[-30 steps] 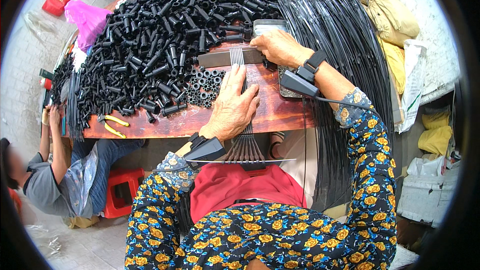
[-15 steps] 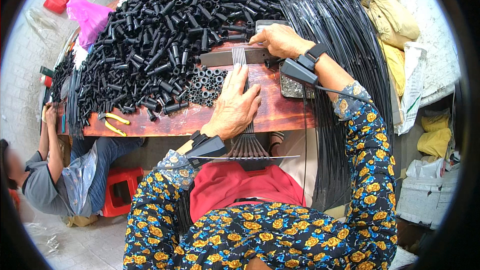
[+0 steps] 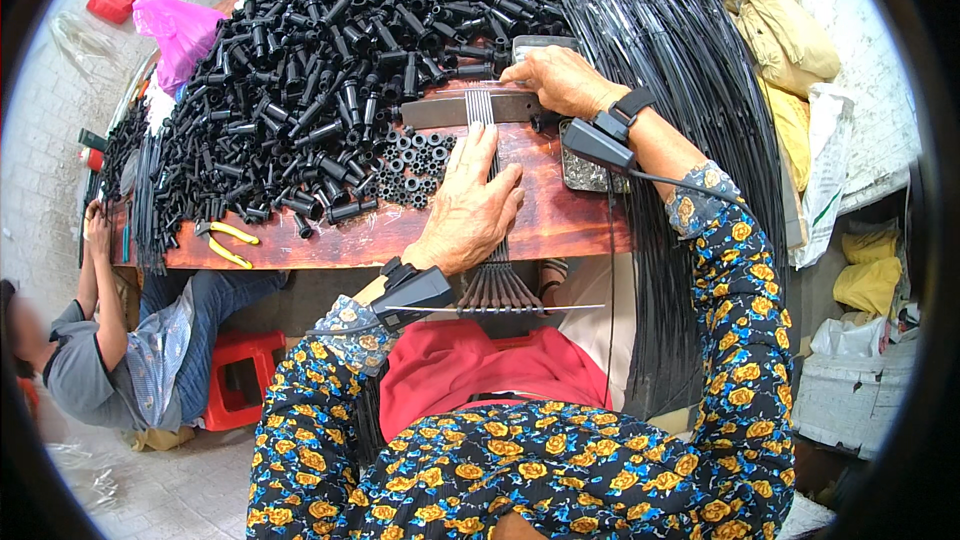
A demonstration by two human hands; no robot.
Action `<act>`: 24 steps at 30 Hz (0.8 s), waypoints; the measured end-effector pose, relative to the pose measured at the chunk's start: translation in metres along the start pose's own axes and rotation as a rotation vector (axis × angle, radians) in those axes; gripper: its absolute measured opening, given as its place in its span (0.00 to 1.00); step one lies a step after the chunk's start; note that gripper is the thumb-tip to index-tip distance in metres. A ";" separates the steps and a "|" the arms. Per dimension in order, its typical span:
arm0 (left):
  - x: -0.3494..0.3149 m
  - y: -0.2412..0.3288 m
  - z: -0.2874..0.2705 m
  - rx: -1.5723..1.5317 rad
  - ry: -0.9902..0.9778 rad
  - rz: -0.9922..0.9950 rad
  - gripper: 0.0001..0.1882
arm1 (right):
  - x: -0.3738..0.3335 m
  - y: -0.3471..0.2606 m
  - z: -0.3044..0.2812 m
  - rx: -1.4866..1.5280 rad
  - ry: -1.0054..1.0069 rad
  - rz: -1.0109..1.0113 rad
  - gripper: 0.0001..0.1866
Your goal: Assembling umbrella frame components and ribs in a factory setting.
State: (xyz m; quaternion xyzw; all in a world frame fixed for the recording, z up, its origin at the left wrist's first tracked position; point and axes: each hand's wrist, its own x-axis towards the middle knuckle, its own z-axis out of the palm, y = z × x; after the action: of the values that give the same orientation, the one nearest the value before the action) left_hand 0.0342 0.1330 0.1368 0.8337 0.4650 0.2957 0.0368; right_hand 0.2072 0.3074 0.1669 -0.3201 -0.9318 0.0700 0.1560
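My left hand (image 3: 467, 210) lies with fingers stretched over a row of thin black cables (image 3: 501, 285), pressing them to the wooden table (image 3: 560, 225). Pale wire ends (image 3: 479, 103) of the cables run side by side across a flat metal bar (image 3: 432, 114). Below the table edge the cables fan out to a thin straight rod (image 3: 570, 307) above my lap. My right hand (image 3: 566, 80) is beside the far wire ends, fingers bent and closed together at the tips. Whatever the fingertips hold is too small to make out. A small metal tray (image 3: 530, 43) is partly behind that hand.
A heap of black tubular parts (image 3: 300, 90) covers the table's left and back; small black rings (image 3: 412, 172) lie nearer. Yellow-handled pliers (image 3: 232, 244) rest at the front edge. Long black cables (image 3: 690, 140) hang at right beside a tray of small parts (image 3: 590, 175). A co-worker (image 3: 110, 350) sits at left.
My left hand has edged slightly away from me along the cables, and the rod at their lower ends has risen a little. My right hand has hardly moved.
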 end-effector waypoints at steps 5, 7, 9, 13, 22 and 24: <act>-0.001 0.001 0.000 -0.018 -0.004 -0.018 0.15 | 0.000 0.003 0.007 -0.018 0.033 -0.023 0.22; -0.001 0.000 0.001 0.000 0.005 -0.008 0.15 | 0.000 -0.001 0.008 -0.017 0.046 -0.018 0.22; -0.001 0.000 0.001 -0.008 0.006 -0.019 0.15 | 0.000 -0.002 0.008 -0.008 0.026 0.057 0.17; -0.001 0.000 0.002 -0.011 0.007 -0.023 0.15 | 0.001 -0.004 0.007 0.055 0.093 0.078 0.15; -0.001 0.002 0.001 -0.012 0.004 -0.019 0.16 | 0.005 -0.013 0.002 -0.001 0.083 0.113 0.14; -0.003 0.003 0.002 -0.024 0.000 -0.027 0.16 | 0.005 -0.013 0.003 0.035 0.059 0.097 0.14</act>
State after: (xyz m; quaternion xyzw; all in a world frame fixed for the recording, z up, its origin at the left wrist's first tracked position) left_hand 0.0362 0.1297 0.1353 0.8267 0.4727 0.3008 0.0509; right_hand 0.1951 0.3000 0.1683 -0.3642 -0.9088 0.0843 0.1855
